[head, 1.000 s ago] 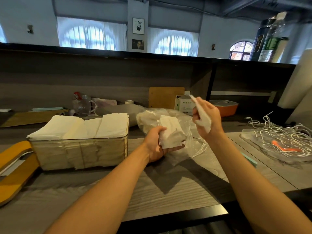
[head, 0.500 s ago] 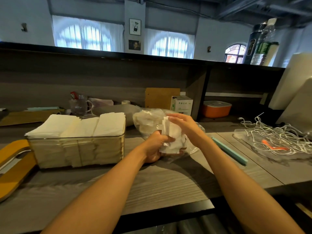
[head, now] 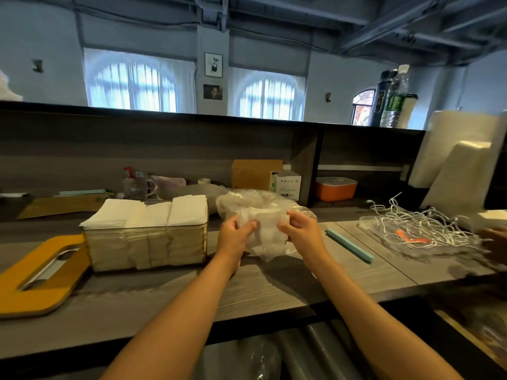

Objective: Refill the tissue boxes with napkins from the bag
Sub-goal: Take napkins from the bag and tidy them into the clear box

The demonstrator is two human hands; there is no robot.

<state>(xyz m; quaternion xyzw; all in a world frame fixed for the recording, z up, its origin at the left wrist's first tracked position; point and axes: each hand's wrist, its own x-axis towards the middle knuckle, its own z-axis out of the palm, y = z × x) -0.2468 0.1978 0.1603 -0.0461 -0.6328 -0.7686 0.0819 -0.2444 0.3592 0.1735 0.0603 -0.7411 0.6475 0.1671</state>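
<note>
My left hand (head: 235,237) and right hand (head: 301,233) each pinch the napkin stack (head: 267,229); uneven grip could scatter napkins across the desk (head: 274,292).

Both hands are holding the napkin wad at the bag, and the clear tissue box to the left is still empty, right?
Not quite. The head view shows the tissue box already filled, napkins stacked above its rim. The rest holds: left hand and right hand both grip the napkin wad at the bag.

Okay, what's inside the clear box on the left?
The box is packed with napkins in side-by-side stacks rising above its rim. Its bottom is covered by them. Both hands hold more napkins at the bag beside it.
</note>
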